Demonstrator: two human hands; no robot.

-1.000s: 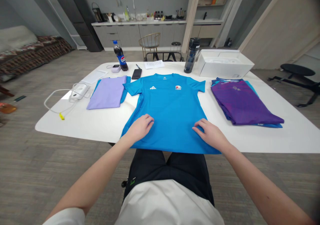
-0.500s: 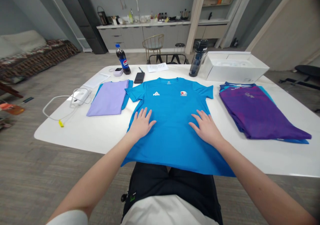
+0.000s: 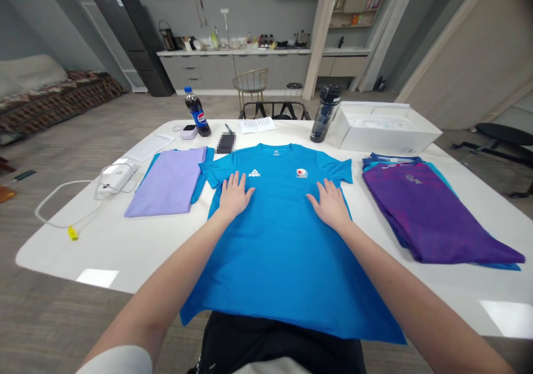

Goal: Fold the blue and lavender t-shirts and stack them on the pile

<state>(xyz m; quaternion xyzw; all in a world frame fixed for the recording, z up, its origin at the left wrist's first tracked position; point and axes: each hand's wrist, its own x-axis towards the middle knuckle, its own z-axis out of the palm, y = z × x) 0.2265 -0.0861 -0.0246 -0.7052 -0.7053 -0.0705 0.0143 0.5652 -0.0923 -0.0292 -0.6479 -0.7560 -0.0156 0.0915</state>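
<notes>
A bright blue T-shirt (image 3: 278, 235) lies spread face up on the white table (image 3: 125, 246), its hem hanging over the near edge. My left hand (image 3: 235, 193) rests flat on the shirt's chest at the left, fingers stretched out. My right hand (image 3: 331, 203) lies flat on the chest at the right, fingers spread. Both hands hold nothing.
A folded lilac shirt (image 3: 169, 181) over a blue one lies to the left, a pile of purple and blue shirts (image 3: 433, 213) to the right. At the back stand a cola bottle (image 3: 195, 111), a phone (image 3: 226, 142), a paper sheet (image 3: 257, 124), a dark flask (image 3: 325, 120) and a white box (image 3: 385, 127). A white charger with cable (image 3: 112, 177) lies far left.
Both hands have slid up the blue shirt from near the hem to the chest, fingers now flat. The view has moved closer over the table.
</notes>
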